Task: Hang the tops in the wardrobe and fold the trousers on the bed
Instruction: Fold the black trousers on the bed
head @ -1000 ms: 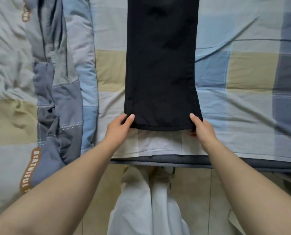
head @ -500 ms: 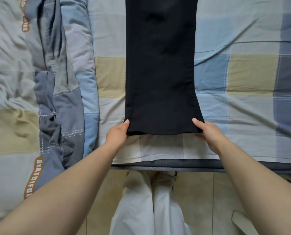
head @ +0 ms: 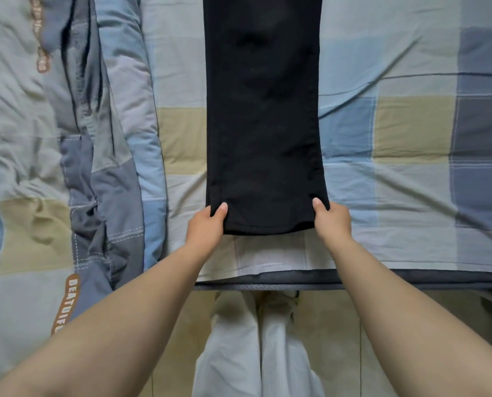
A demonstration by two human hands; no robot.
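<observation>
Your left hand (head: 207, 227) and right hand (head: 330, 220) each pinch a hem corner of the black trousers (head: 263, 124), laid long and flat on the checked bed (head: 410, 138).

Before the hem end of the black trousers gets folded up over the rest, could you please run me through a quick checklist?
1. Left hand pinches the hem's left corner: ok.
2. Right hand pinches the right corner: ok.
3. Black trousers lie flat and straight on the bed sheet: ok.
4. Hem edge level: not ok, it bows up near the right corner.
5. Waist end lies flat: cannot tell, out of frame.
6. Bunched quilt lies apart from the trousers: ok.
</observation>
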